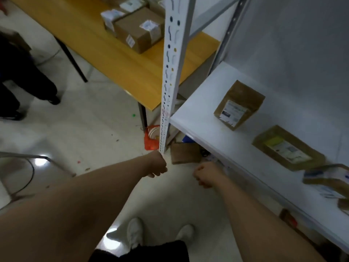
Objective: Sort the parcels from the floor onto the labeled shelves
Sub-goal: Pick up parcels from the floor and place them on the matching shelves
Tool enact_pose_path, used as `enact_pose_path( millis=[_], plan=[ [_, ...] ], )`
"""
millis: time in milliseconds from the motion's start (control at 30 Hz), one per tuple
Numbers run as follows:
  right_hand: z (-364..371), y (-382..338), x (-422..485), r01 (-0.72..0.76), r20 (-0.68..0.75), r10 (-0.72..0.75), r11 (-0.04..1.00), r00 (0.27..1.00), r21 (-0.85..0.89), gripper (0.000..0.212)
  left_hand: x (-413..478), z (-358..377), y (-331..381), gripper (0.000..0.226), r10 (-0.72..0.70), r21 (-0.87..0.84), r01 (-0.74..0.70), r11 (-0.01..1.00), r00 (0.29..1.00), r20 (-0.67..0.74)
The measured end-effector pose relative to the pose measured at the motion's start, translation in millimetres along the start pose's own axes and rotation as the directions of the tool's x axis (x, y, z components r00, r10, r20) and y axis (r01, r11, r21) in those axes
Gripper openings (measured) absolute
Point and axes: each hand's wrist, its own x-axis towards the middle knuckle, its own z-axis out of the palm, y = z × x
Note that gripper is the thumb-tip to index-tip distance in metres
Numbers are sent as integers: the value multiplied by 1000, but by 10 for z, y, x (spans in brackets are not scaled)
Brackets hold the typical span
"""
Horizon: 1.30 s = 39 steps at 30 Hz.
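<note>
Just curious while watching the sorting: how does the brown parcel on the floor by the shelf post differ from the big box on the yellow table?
The floor parcel looks flat and shows no label; the table box is tall and carries white labels. The floor parcel lies beside the shelf post, the table box sits on the yellow table. Both are brown.
</note>
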Motion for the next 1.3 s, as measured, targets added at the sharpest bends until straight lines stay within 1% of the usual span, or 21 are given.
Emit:
enact_pose_path(
  millis=[100,233,367,500,600,633,667,700,733,767,800,900,933,1000,1033,1100,1167,1200,1233,1267,1300],
  plan=[
    [173,209,294,-37,-34,39,998,999,58,11,249,118,-117,28,-19,-71,20,997,1000,22],
    [366,492,791,-63,-93,67,997,993,49,8,713,392,-220,28,-20,-121,28,992,997,71],
    [625,789,1708,-31,-134,36,999,990,38,6,1553,618,-410,29,-24,-158,37,987,996,85],
    [914,1078,2676,5,-132,2,998,991,56,4,2540,881,-684,27,-46,-275,57,960,998,46],
    [1094,1356,3550,12,-174,-8,1000,985,22,27,3393,1139,-882,31,-42,-330,49,943,999,28],
    [1131,1434,3817,9,-184,-8,1000,983,6,31,3642,1221,-932,32,-34,-346,37,937,999,15],
    [1163,1514,4076,-1,-195,4,1000,981,14,29,3873,1298,-981,31,-21,-367,19,930,1000,-1],
    [1184,1586,4308,-5,-201,12,999,980,35,24,4087,1365,-1019,29,-12,-398,2,918,1000,-22],
    [1197,1661,4533,-10,-210,27,997,977,82,31,4287,1430,-1050,25,-8,-434,-11,901,999,-42],
    [1207,1740,4752,-17,-221,45,992,974,125,50,4467,1497,-1085,22,-7,-470,-20,882,998,-56],
    [1221,1802,4939,-22,-237,59,988,970,156,60,4629,1554,-1121,23,-6,-509,-27,860,998,-64],
    [1262,1929,5418,38,-288,29,974,957,224,70,5048,1663,-1193,18,31,-620,-80,780,995,-90],
    [1269,1956,5557,59,-311,19,969,950,240,72,5174,1683,-1213,23,38,-649,-90,756,995,-93],
    [1264,1973,5814,108,-324,-10,952,946,285,79,5391,1693,-1241,55,31,-674,-100,732,993,-114],
    [1255,1975,5923,128,-313,-21,937,950,325,83,5489,1696,-1248,63,29,-679,-103,727,992,-120],
    [1229,1976,6074,145,-302,-25,912,953,383,91,5647,1704,-1266,65,30,-710,-105,696,993,-118],
    [1236,2033,6092,120,-325,4,925,946,362,94,5732,1728,-1293,57,39,-758,-100,645,994,-98],
    [1265,2092,6046,95,-322,22,934,947,344,91,5732,1744,-1326,53,25,-759,-86,645,995,-92],
    [1324,2169,5977,72,-295,34,937,955,341,85,5701,1765,-1379,55,-7,-742,-58,668,996,-84],
    [1396,2268,5887,35,-257,59,937,965,348,81,5650,1798,-1462,67,-54,-711,-8,703,996,-64],
    [1473,2379,5783,-29,-217,112,935,970,353,84,5588,1837,-1574,79,-120,-662,69,746,992,-31]
  ],
)
